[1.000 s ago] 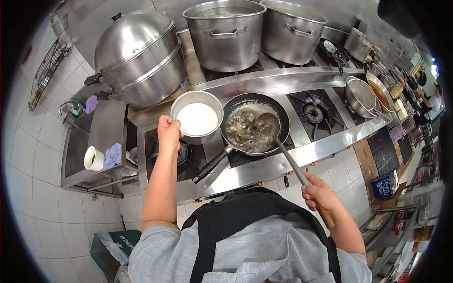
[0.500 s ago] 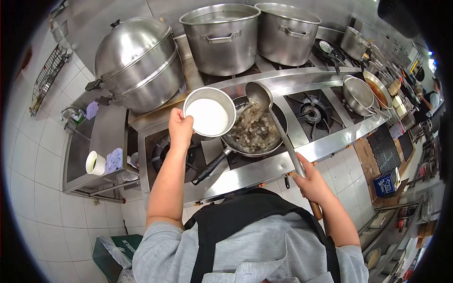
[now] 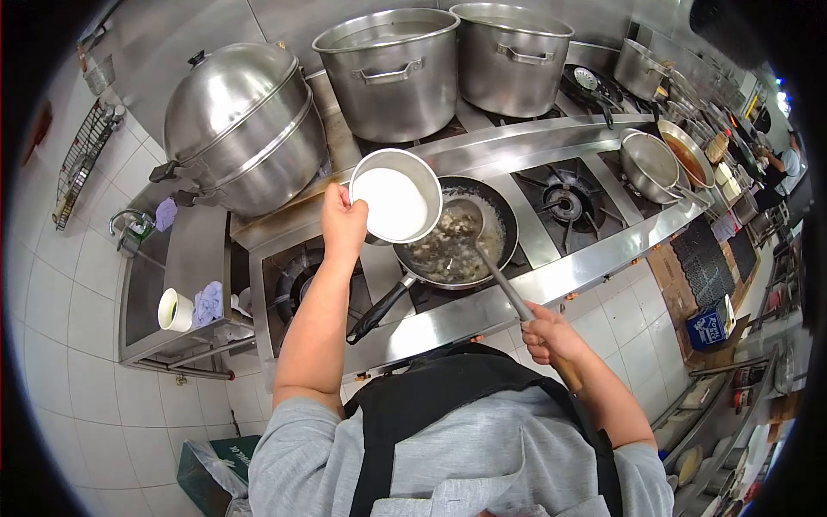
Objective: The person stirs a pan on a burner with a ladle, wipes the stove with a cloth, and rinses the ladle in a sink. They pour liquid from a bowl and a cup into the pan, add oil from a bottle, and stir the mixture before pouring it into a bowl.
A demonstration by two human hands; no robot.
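The left hand (image 3: 343,226) has its fingers clenched on the rim of a steel bowl (image 3: 395,196) of white liquid, tilted over the left edge of the black pan (image 3: 457,231). The right hand (image 3: 544,331) grasps the long handle of a ladle (image 3: 469,222), whose scoop rests in the pan's food. Beyond the fingers stand 2 stockpots (image 3: 392,69) and a steamer (image 3: 237,125).

Commercial kitchen: stockpots (image 3: 392,69), burner range (image 3: 564,202).
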